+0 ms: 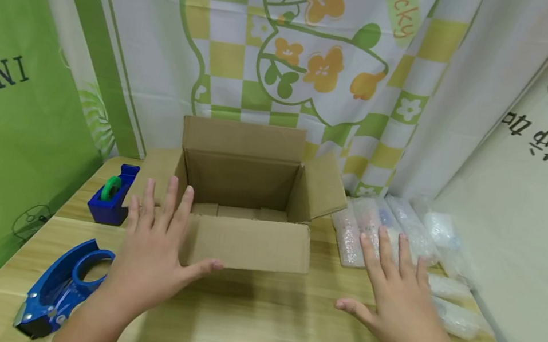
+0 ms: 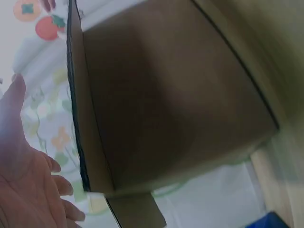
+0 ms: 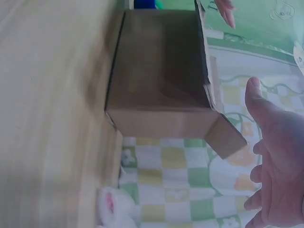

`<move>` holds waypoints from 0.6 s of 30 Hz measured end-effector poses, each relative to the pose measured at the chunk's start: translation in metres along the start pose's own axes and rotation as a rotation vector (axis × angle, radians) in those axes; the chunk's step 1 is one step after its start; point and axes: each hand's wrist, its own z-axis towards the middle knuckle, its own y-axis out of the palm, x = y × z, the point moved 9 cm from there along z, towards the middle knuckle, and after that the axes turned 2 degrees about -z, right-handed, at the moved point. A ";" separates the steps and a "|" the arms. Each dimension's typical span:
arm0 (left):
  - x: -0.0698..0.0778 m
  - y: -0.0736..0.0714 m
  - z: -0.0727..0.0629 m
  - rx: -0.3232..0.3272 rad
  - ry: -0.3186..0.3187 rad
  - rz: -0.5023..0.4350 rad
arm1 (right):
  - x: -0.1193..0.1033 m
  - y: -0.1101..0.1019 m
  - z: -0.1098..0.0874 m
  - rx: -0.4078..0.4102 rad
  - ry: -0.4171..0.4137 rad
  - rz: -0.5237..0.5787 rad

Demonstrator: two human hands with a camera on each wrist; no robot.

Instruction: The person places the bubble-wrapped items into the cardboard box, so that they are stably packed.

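An open cardboard box (image 1: 245, 245) stands on the wooden table with its flaps folded outward. My left hand (image 1: 154, 253), fingers straight and spread, hovers over the box's front left corner. In the left wrist view that hand (image 2: 35, 190) appears apart from the box wall (image 2: 166, 99). To the right, my right hand (image 1: 399, 306) is held up with spread fingers and nothing in it, nearest to the bubble-wrapped packages (image 1: 348, 236). The right wrist view shows the right hand (image 3: 282, 161) away from the box (image 3: 156, 61).
A blue tape dispenser with green tape (image 1: 112, 189) sits at the back left. Nearer on the left lies a blue packing tape gun (image 1: 56, 287). More wrapped packages (image 1: 454, 316) lie along the table's right edge. A patterned curtain (image 1: 250, 35) hangs behind.
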 end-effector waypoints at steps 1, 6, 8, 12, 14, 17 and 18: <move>-0.004 -0.001 0.003 -0.004 -0.006 -0.002 | 0.002 -0.003 0.000 0.010 0.002 -0.002; -0.024 -0.001 0.014 -0.040 -0.048 -0.048 | 0.017 -0.016 0.002 0.036 0.030 0.003; -0.031 0.001 0.017 -0.065 -0.074 -0.069 | 0.025 -0.021 0.003 0.038 0.043 0.009; -0.042 0.013 0.020 -0.153 -0.132 -0.116 | 0.045 -0.025 0.005 0.016 0.079 0.054; -0.045 0.019 0.021 -0.195 -0.153 -0.138 | 0.058 -0.024 0.007 -0.004 0.101 0.084; -0.048 0.026 0.022 -0.216 -0.162 -0.160 | 0.077 -0.021 0.008 -0.031 0.124 0.132; -0.049 0.027 0.023 -0.213 -0.160 -0.170 | 0.083 -0.020 0.007 -0.039 0.126 0.148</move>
